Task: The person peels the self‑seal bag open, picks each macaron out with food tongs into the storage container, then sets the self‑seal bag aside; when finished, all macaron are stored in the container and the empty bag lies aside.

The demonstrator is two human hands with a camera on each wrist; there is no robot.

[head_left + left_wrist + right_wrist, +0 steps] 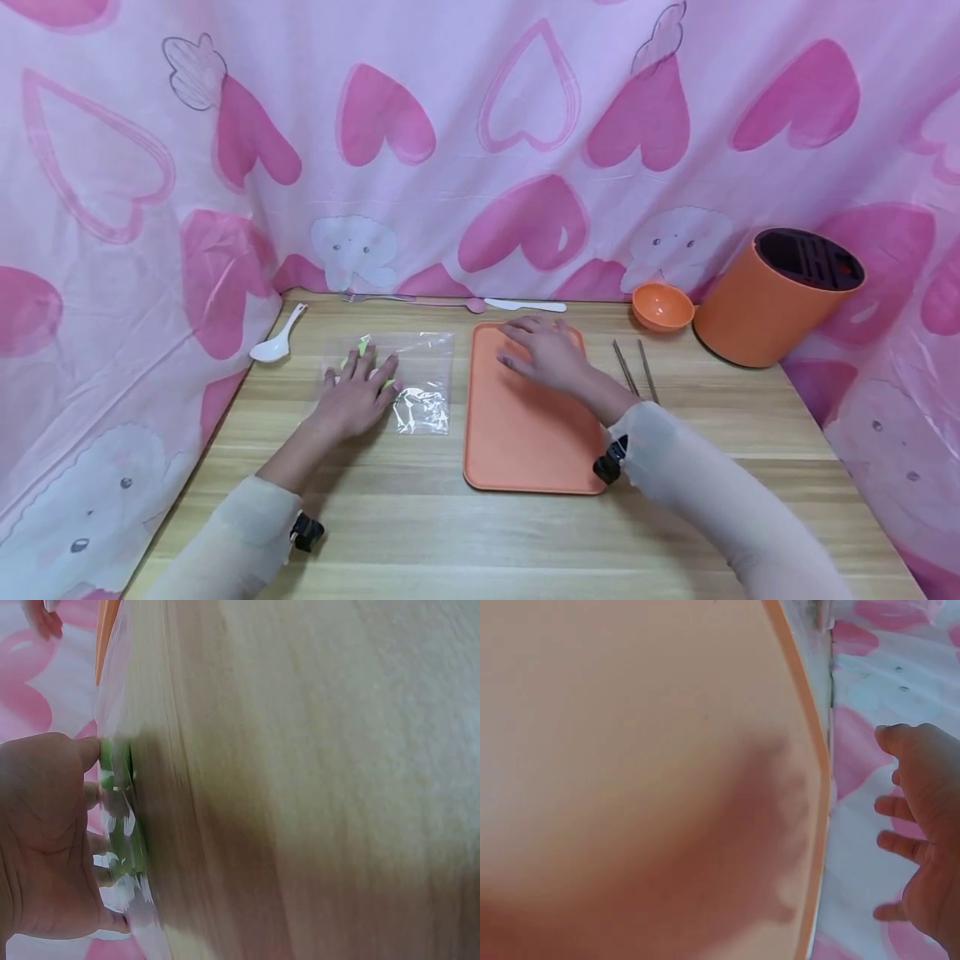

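My left hand [352, 402] rests with fingers spread on a clear plastic bag [423, 392] at the left of the table. Green pieces [135, 844] show through the plastic under the fingertips in the left wrist view; their kind cannot be made out. Over the far part of a flat orange tray [525, 450] hovers my right hand [551, 354], its fingers apart and nothing in them. In the right wrist view this hand casts a blurred shadow on the tray [667, 712], with a gap between the two.
A white spoon [276, 343] lies at the far left. Along the back edge are a fork [378, 297], a pink spoon [474, 306] and a white knife [525, 306]. Chopsticks [648, 371], an orange bowl [662, 307] and an orange knife block [772, 304] stand or lie right of the tray.
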